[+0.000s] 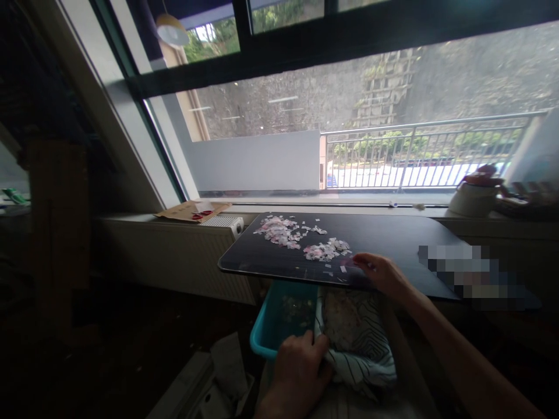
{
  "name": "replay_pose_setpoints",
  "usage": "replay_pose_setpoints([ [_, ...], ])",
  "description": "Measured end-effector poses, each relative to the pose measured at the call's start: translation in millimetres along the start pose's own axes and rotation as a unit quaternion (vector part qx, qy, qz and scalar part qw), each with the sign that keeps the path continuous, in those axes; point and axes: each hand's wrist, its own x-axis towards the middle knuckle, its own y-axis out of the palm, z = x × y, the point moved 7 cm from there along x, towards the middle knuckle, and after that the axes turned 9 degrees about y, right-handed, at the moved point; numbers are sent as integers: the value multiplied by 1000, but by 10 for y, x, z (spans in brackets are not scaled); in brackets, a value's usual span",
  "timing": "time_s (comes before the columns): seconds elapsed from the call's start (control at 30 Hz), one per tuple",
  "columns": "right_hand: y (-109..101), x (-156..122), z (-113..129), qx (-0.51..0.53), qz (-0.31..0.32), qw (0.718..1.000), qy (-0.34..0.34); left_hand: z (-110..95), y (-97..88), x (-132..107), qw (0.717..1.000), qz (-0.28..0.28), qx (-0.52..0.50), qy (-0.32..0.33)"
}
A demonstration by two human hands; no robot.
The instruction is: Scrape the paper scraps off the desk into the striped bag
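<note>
My right hand (pixel 382 270) is over the near edge of the dark table (pixel 384 233), its fingers stretched left and slightly bent, with nothing visible in them. Just left of its fingertips lies a heap of small pale paper-like pieces (pixel 325 250). A larger heap of white and pinkish pieces (pixel 279 230) lies farther left. Below the table, my left hand (pixel 301 364) is closed on the edge of a cloth-lined container (pixel 371 361) holding more pieces. Beside it is a turquoise tub (pixel 262 343) with scattered bits inside. The left fingertips are partly hidden.
A radiator (pixel 209 238) stands under the sill at left, with flattened cardboard (pixel 179 211) and red-handled scissors (pixel 202 215) above it. A pale rounded pot (pixel 474 195) sits at right. White boxes (pixel 196 384) are on the floor. A large window is behind the table.
</note>
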Motion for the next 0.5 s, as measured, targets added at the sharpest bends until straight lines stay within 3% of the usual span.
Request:
replay_pose_setpoints([
  [0.27, -200, -461, -78, 28, -7, 999, -13, -18, -14, 1, 1000, 6, 1, 3],
  [0.4, -123, -321, 26, 16, -35, 999, -19, -17, -30, -8, 1000, 6, 2, 3],
  [0.5, 17, -189, 65, 19, -7, 1000, -24, -5, -24, -4, 1000, 12, 1, 0],
])
